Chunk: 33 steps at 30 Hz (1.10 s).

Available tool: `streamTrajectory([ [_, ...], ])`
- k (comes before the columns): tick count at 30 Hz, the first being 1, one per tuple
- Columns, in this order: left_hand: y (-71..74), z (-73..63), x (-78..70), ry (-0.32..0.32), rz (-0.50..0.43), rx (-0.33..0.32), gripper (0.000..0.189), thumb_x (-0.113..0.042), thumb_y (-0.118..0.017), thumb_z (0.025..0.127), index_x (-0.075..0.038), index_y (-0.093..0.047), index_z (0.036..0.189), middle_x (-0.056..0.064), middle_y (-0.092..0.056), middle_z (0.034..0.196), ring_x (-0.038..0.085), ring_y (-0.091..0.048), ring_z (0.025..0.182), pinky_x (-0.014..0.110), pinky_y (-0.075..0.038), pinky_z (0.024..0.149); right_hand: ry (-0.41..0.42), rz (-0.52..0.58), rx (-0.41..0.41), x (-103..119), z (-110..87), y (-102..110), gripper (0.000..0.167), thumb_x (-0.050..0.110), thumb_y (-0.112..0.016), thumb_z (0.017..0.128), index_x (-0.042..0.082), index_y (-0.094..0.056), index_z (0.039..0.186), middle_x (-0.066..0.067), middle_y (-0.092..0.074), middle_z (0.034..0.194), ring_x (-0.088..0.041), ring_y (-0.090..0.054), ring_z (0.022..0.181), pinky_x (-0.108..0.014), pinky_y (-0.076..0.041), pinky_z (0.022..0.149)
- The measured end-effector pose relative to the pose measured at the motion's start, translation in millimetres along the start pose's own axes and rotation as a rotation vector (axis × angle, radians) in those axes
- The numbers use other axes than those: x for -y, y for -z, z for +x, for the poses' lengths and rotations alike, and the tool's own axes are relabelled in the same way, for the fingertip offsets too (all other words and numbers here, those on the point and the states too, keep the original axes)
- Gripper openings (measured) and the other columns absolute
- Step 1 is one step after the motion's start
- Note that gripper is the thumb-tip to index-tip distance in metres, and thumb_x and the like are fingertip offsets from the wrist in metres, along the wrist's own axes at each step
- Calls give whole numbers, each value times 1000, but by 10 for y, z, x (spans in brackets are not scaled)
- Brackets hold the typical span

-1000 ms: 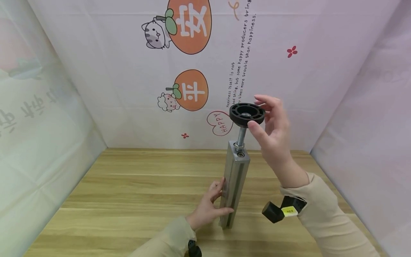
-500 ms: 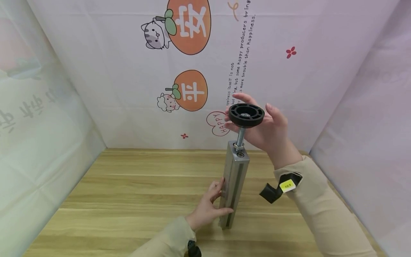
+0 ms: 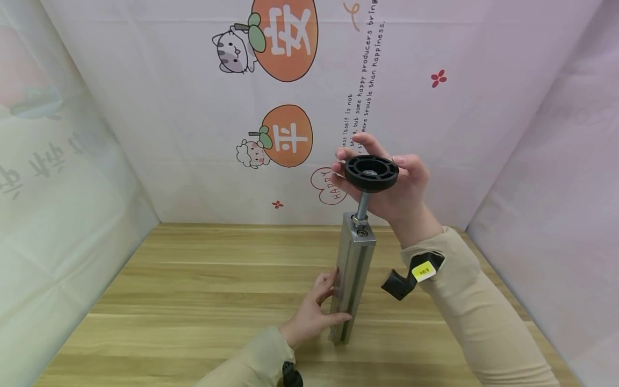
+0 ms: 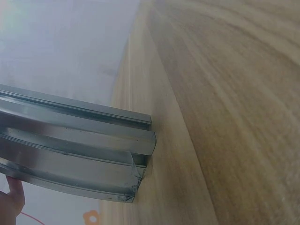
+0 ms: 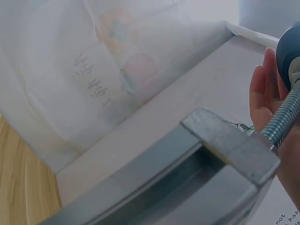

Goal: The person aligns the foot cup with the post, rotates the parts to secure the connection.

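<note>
An aluminum profile (image 3: 352, 279) stands upright on the wooden table, slots running down its sides. In the head view my left hand (image 3: 316, 312) grips its lower part, thumb across the front face and fingers on the left side. Out of its top end rises a threaded rod (image 3: 363, 204) with a nut at the base, topped by a round black leveling foot (image 3: 371, 180). My right hand (image 3: 403, 188) cups the foot from behind and the right, thumb at the rim, fingertips showing past the left edge. The right wrist view has the profile's end cap (image 5: 229, 143) close up.
A wooden tabletop (image 3: 193, 290) spreads beneath the work. Printed white cloth (image 3: 193, 118) hangs at the back and on both sides. Black wrist cameras sit on both sleeves.
My right hand, earlier with its thumb at the foot's front rim, has swung behind the foot and its thumb has come in to the right rim. The left hand and profile stay put.
</note>
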State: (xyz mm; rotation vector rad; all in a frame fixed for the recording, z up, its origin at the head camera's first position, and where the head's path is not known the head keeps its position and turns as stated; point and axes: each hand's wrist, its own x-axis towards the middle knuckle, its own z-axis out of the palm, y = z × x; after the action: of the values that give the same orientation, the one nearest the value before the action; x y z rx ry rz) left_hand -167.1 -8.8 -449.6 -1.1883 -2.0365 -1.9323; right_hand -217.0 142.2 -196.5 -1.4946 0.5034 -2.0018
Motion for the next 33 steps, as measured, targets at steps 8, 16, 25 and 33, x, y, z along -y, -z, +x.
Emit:
streamTrajectory([
  [8, -1, 0, 19, -18, -6, 3, 97, 2, -72, 79, -27, -14, 151, 20, -41, 123, 5, -38, 116, 34, -39, 102, 42, -40, 30, 19, 13, -8, 47, 14, -36, 82, 4, -48, 126, -17, -47, 122, -27, -41, 120, -40, -29, 110],
  [16, 3, -4, -2, -4, 14, 4, 96, 1, -72, 80, -26, -14, 151, 18, -41, 124, 5, -39, 116, 34, -39, 102, 49, -135, -30, 10, -28, -2, 39, 10, -44, 83, 6, -52, 121, -14, -48, 116, -26, -45, 115, -42, -35, 105],
  [25, 0, -7, -3, -17, 28, -9, 97, 1, -73, 78, -24, -15, 151, 19, -42, 123, 5, -40, 116, 36, -41, 103, 82, -297, -12, 48, -50, 15, 34, 10, -47, 89, 4, -53, 122, -13, -50, 119, -27, -41, 120, -40, -39, 103],
  [33, -3, -8, -10, -4, 33, -4, 95, 0, -72, 80, -24, -15, 151, 18, -42, 123, 5, -40, 116, 35, -40, 103, 85, -491, -122, 114, -72, -27, 29, 9, -51, 90, 4, -57, 118, -10, -57, 117, -27, -46, 120, -36, -42, 100],
])
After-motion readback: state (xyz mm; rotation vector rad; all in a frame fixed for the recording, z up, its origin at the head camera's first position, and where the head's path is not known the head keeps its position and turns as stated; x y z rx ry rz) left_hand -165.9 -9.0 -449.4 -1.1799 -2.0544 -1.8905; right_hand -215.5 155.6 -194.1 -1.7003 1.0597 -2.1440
